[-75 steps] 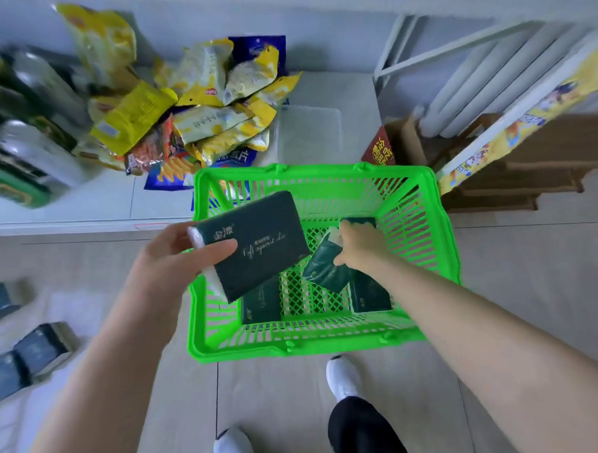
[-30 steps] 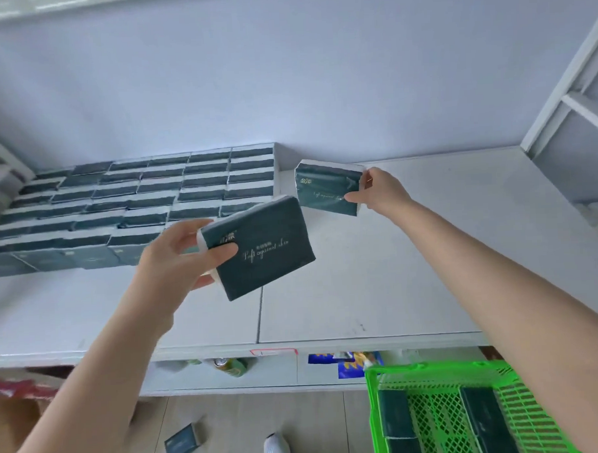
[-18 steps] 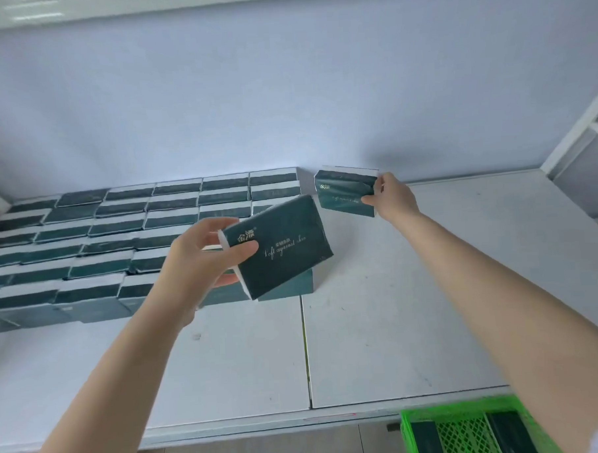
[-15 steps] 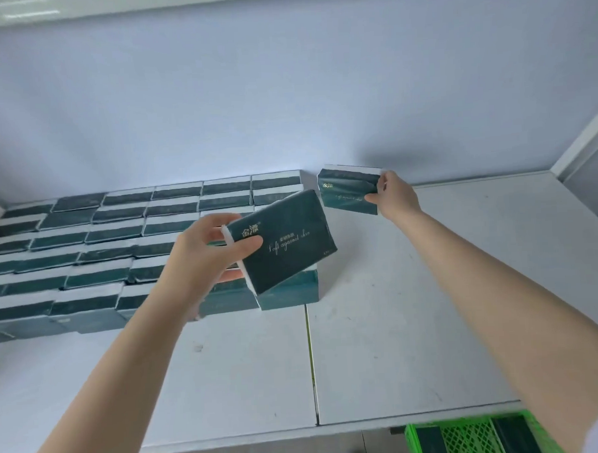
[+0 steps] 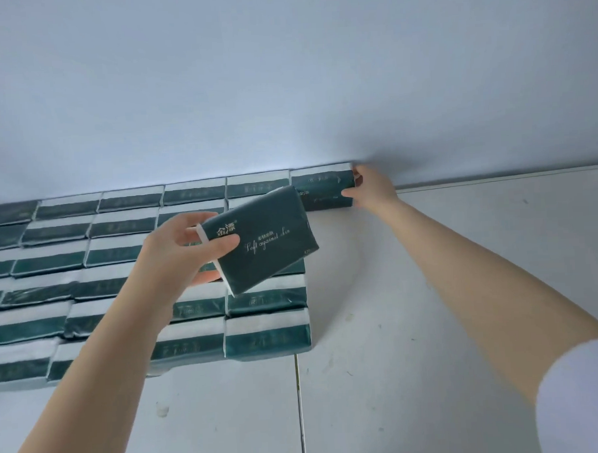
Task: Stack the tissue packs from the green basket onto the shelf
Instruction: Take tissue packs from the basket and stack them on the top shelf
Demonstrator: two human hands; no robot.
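Pack at the wall: I am seeing it sitting at the very back of the shelf, against the wall and touching the right end of the rearmost row. I am judging it as good as placed.
Right hand: it is gripping that pack's right end, thumb over the top and fingers round the front, so the pack is not yet released.
Second pack: it is hanging tilted in the air over the right edge of the stacked block, printed face towards me, resting on nothing.
Left hand: it is pinching the second pack by its left end, thumb on the face and fingers beneath. The two hands are working well apart.
Stacked block: I am looking at several rows of dark green packs lying side by side and running off the left edge of the view. I cannot tell whether there is more than one layer.
Shelf: the white board is carrying on to the right of the block, and I am reading the pack at the wall as the start of a new column there.
Done so far: a large share of the packs is sitting on the shelf.
Left to do: I am expecting the right hand to let go and the second pack to go down, probably just in front of the first.
Green basket: it is lying outside the view, so I cannot tell how many packs are waiting in it.
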